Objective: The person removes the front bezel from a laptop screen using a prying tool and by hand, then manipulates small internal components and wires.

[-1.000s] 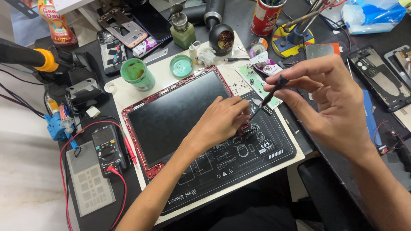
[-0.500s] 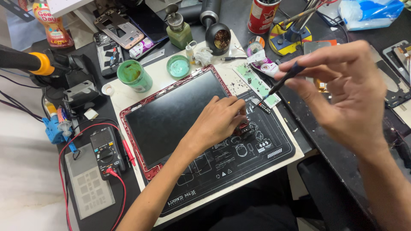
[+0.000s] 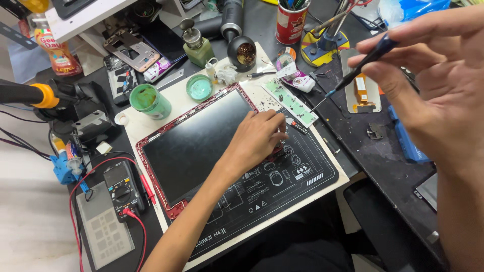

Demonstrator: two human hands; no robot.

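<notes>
A red-framed tablet [image 3: 194, 143] lies screen-down-dark on a black work mat [image 3: 282, 186]. My left hand [image 3: 257, 138] rests on the tablet's right edge, fingers curled and pressing there. My right hand [image 3: 433, 85] is raised close to the camera at the upper right, gripping a thin dark screwdriver [image 3: 353, 68] whose tip points down toward a green strip [image 3: 292, 103] dotted with small screws, beside the tablet.
A green cup [image 3: 148, 100], a small green dish [image 3: 199, 87], a solder-wire stand [image 3: 244, 53], a red can of tools [image 3: 291, 22] and a multimeter [image 3: 121, 191] with red leads surround the mat. Phone parts lie on the black desk at right [image 3: 363, 95].
My right hand has lifted the screwdriver up and to the right, away from the tablet's corner and nearer the camera. My left hand has stayed on the tablet's edge.
</notes>
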